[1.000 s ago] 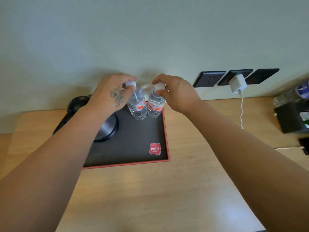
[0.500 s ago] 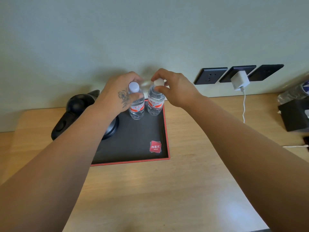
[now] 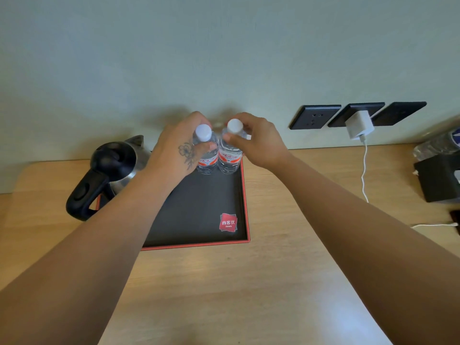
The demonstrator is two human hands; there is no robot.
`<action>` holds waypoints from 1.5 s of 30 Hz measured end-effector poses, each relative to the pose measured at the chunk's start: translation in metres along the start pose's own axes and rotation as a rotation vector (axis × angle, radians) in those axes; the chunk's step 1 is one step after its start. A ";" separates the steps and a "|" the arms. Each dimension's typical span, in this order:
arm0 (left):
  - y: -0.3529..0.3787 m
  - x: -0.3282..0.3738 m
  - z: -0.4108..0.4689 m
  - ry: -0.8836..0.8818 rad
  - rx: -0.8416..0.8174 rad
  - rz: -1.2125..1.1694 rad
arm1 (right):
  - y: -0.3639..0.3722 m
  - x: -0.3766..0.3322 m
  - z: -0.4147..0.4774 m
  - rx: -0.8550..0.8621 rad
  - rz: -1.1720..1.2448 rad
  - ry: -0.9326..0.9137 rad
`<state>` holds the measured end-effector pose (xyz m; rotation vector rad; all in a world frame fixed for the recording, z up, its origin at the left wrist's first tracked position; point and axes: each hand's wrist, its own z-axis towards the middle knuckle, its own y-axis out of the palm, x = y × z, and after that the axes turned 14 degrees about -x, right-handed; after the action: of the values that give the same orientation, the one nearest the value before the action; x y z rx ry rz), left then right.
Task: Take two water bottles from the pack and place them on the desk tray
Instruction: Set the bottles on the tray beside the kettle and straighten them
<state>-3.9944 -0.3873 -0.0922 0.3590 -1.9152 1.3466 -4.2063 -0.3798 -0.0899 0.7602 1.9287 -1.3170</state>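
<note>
Two small clear water bottles with white caps and red labels stand upright side by side at the far right corner of the black, red-rimmed tray [image 3: 245, 200]. My left hand [image 3: 175, 151] wraps the neck and shoulder of the left bottle [image 3: 207, 159]. My right hand [image 3: 261, 143] pinches the right bottle [image 3: 230, 159] just under its cap. The bottles nearly touch each other.
A steel kettle with a black handle [image 3: 99, 180] stands on the tray's left side. Wall sockets with a white charger [image 3: 359, 124] and its cable hang at the right. A black box [image 3: 438, 178] and wrapped bottles [image 3: 438, 145] sit at the desk's right edge.
The bottles have been set more upright and closer together on the tray. My view has shifted so that more of the kettle shows. Both hands stay on the bottles.
</note>
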 end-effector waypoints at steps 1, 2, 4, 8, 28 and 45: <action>0.000 -0.001 0.001 0.006 -0.007 -0.007 | -0.003 0.001 0.000 -0.022 -0.017 -0.020; 0.001 -0.001 0.001 0.009 -0.009 -0.013 | -0.006 0.001 0.002 -0.040 -0.038 -0.043; 0.002 -0.001 0.001 0.009 -0.007 -0.034 | -0.011 0.002 0.005 -0.061 -0.084 -0.087; 0.003 -0.001 0.002 -0.004 -0.004 -0.072 | -0.012 0.006 0.007 -0.050 -0.097 -0.119; 0.000 -0.001 0.003 -0.002 -0.022 -0.051 | 0.002 0.033 -0.004 0.050 -0.097 -0.130; 0.010 -0.006 -0.005 0.039 0.032 -0.174 | 0.013 0.028 -0.009 0.070 0.008 -0.067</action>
<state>-3.9942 -0.3795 -0.1023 0.4992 -1.7880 1.2619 -4.2150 -0.3646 -0.1168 0.7472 1.8334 -1.3937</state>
